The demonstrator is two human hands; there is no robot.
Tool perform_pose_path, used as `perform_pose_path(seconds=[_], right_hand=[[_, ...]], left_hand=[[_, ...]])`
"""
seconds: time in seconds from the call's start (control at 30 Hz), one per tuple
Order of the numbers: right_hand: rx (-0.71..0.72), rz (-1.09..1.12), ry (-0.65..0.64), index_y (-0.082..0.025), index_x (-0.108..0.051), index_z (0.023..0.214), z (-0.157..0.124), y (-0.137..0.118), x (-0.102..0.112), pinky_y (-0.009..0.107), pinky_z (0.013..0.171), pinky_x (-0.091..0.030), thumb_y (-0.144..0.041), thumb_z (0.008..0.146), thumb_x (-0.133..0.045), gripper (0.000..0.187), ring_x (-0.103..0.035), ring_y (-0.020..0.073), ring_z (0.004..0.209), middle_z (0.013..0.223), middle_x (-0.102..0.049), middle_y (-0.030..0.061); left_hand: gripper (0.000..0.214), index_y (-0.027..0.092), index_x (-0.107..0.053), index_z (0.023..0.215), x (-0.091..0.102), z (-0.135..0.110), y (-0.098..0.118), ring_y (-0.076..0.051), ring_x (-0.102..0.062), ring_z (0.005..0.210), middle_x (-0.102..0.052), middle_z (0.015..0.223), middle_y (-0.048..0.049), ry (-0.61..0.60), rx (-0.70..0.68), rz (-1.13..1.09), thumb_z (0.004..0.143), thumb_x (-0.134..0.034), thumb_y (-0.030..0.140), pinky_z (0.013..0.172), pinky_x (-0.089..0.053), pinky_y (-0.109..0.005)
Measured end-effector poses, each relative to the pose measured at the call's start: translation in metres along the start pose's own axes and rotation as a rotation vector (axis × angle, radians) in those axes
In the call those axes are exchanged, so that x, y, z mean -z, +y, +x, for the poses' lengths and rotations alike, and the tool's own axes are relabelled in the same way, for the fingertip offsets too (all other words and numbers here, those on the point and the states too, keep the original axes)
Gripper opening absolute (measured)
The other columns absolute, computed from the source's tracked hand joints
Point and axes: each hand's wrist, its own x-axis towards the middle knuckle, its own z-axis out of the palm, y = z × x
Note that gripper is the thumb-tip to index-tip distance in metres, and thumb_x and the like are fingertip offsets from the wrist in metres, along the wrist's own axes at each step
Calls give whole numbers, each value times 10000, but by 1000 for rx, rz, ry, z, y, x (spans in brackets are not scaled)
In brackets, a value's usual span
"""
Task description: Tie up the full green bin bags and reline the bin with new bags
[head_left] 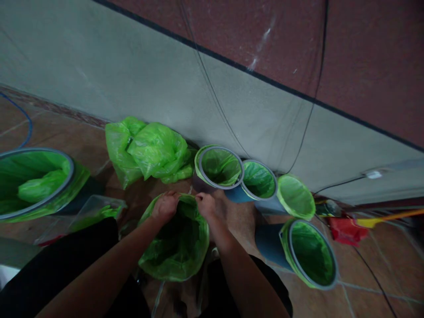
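Note:
Between my legs stands a bin lined with a green bin bag (175, 260), its mouth facing up and the bag folded over the rim. My left hand (166, 206) grips the bag's far edge, left of the middle. On the same far edge, a little to the right, my right hand (205, 204) pinches the bag with fingers closed. The bin itself is mostly covered by the bag, and its inside is dark. No ring shows on this rim, unlike the grey ring (243, 173) on a lined bin just beyond my right hand.
Several lined bins stand along the wall, among them a blue one (273, 245) at right. A large lined bin (71, 176) is at left, near a clear plastic box (94, 207). Filled green bags (155, 150) lean by the wall. A red dustpan (347, 230) and cables lie right.

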Motion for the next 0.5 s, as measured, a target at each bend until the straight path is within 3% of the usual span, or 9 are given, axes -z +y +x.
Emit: perform_pose_path(seconds=[0.23,0.5], right_hand=[[25,66,11,-226,-785,1104,5,12,-8,175,886,-488,-235,992,-544,266,-723,127,1027,1145,-785,37],[-55,375,17,-177,-794,1048,12,18,-16,163,819,-508,-215,919,-608,229,-731,125,941,1057,-801,45]], left_hand=[[490,139,-732,1095,1,8,0,-257,-711,1055,-764,1097,-155,27,260,-6,1043,-299,364,934,-498,-337],[392,155,-671,1257,-1,7,-5,-282,-708,1094,-739,1203,-165,-65,283,51,1011,-395,288,913,-516,-357]])
